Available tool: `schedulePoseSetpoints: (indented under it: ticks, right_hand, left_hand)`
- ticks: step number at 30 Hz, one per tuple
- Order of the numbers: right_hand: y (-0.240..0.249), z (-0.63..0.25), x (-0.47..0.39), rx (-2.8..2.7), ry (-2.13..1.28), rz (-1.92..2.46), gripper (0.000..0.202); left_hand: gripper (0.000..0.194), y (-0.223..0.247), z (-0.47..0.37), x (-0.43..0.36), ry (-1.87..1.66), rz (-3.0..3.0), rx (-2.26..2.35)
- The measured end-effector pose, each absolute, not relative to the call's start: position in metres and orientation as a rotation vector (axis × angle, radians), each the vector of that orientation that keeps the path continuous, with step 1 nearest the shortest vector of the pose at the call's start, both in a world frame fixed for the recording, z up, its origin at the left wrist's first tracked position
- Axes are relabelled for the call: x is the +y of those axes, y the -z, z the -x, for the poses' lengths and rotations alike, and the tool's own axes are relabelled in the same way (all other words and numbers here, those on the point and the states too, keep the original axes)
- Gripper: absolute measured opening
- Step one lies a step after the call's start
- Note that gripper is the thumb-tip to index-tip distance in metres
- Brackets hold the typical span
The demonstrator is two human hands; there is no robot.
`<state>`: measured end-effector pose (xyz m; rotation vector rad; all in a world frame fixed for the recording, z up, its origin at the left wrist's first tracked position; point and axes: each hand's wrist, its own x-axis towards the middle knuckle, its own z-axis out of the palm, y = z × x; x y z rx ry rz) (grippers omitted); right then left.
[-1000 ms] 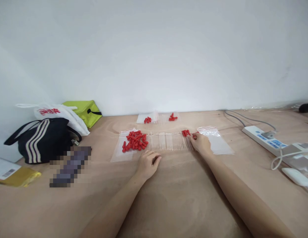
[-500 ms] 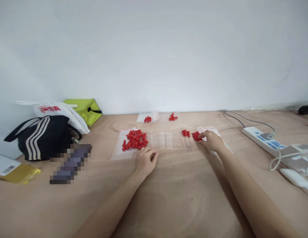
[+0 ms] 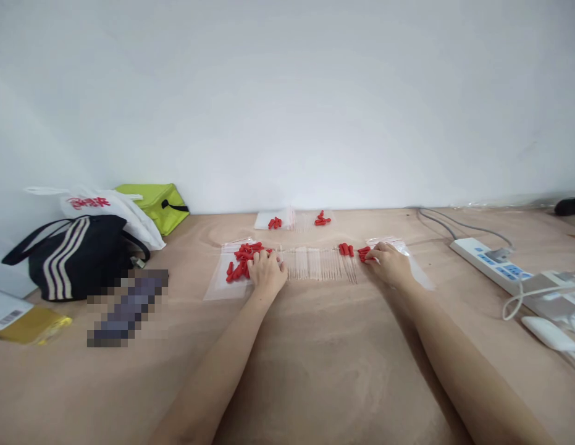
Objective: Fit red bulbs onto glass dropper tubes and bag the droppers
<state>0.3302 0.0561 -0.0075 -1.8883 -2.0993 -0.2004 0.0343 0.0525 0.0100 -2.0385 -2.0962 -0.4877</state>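
Note:
My left hand point(image 3: 267, 273) lies over the right side of a pile of red bulb-shaped caps point(image 3: 238, 270), fingers bent down onto it and thumb apart; its fingertips are partly hidden. Under the pile is a clear zip bag point(image 3: 217, 287). My right hand point(image 3: 391, 266) has thumb and fingers closed on a red cap in a small stack of red caps point(image 3: 364, 252), beside another clear zip bag point(image 3: 421, 275). Between my hands lies a row of thin clear tubes point(image 3: 312, 264). At its right end, three thin rods carry red caps point(image 3: 346, 249).
Behind the row, small zip bags point(image 3: 264, 216) hold more red caps. On the left are a dark striped bag point(image 3: 83, 256), a white plastic bag point(image 3: 143, 219), a green bag point(image 3: 152, 198) and a blurred-out dark object point(image 3: 130, 306). A power strip point(image 3: 491, 262) with cables sits right.
My left hand has moved forward from the pile's near edge to rest over its right part, fingers now reaching down. My right hand has shifted slightly and turned more palm-down at the small stack.

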Motion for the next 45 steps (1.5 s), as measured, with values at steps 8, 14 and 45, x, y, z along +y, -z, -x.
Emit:
schedulePoseSetpoints:
  ticks: [8, 14, 45]
  right_hand:
    - [-0.016, -0.327, 0.055, -2.026, 0.036, 1.766, 0.011]
    - [-0.019, -0.278, 0.038, -2.043, -0.114, 1.572, 0.01]
    - [0.023, -0.221, 0.002, -2.149, -0.46, 1.031, 0.014]
  left_hand:
    - [0.019, -0.015, -0.041, 0.066, 0.375, 2.01, -2.114]
    - [0.014, -0.017, -0.047, 0.068, 0.346, 2.029, -2.082]
    - [0.008, 0.014, -0.026, 0.005, 0.939, 2.81, -1.635]
